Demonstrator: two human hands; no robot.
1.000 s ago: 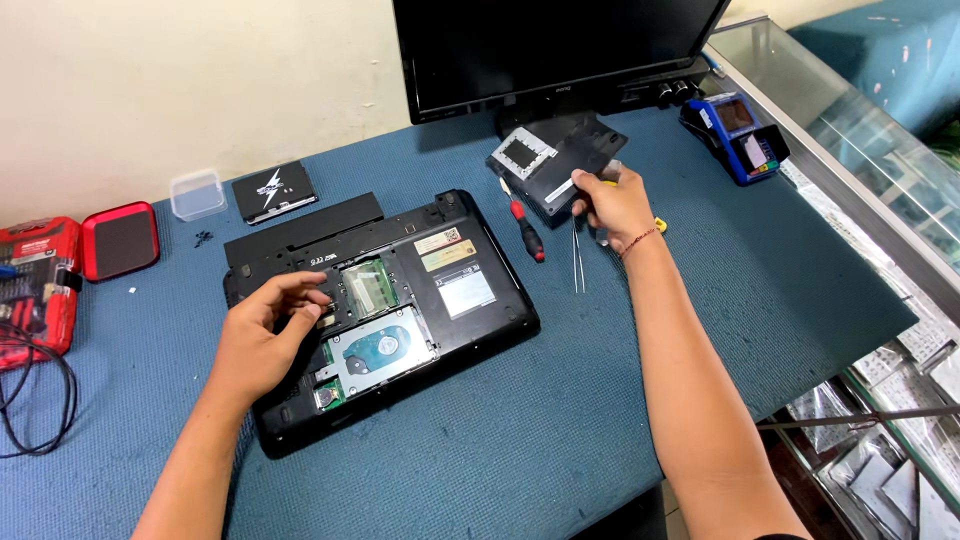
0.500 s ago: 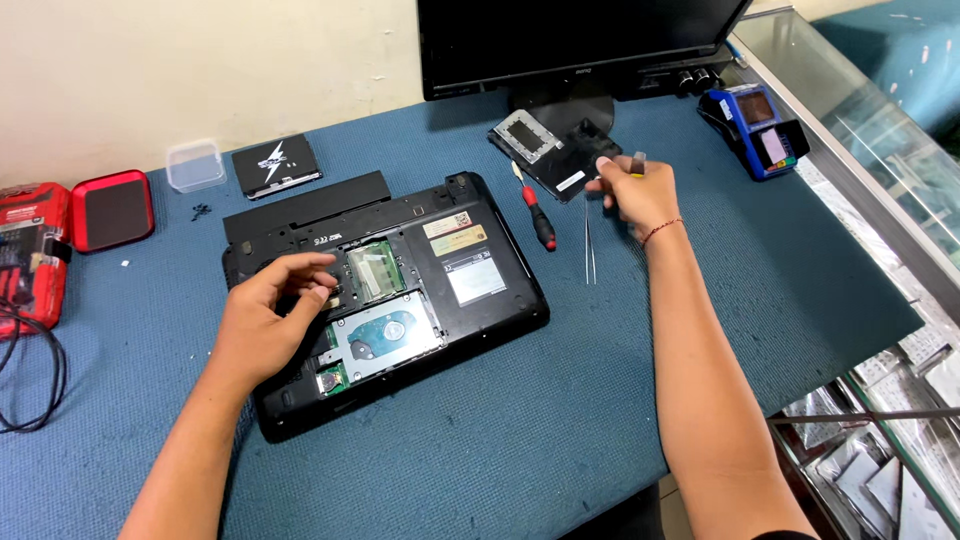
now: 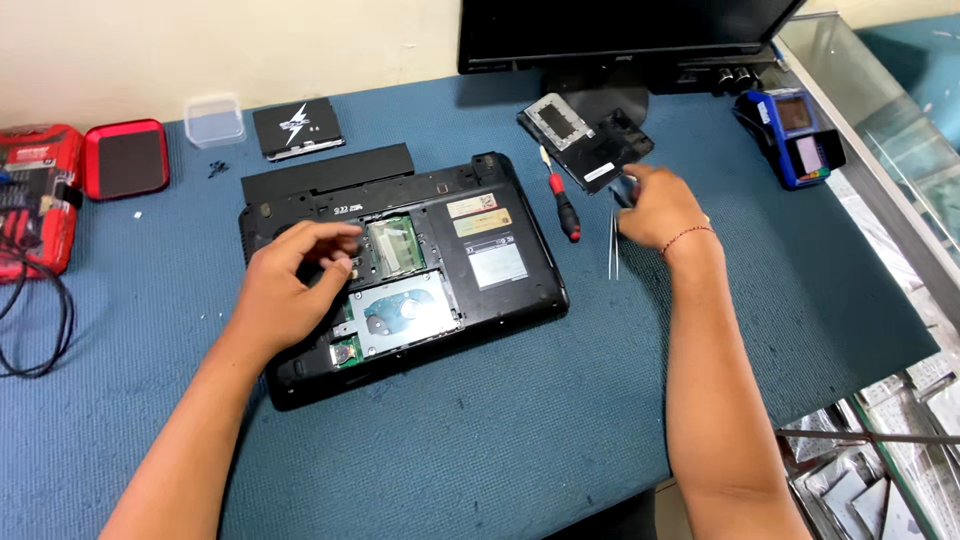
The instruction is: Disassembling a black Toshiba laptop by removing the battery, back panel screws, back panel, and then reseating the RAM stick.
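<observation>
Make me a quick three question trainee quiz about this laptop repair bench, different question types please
1. True or false: the left hand rests on the opened laptop.
2. Which tool lies between the laptop and the right hand? A) hammer B) red-handled screwdriver C) soldering iron
3. Fill in: the clear plastic box sits at the back of the blue mat, beside the flat black ____.

Key
1. True
2. B
3. drive
</observation>
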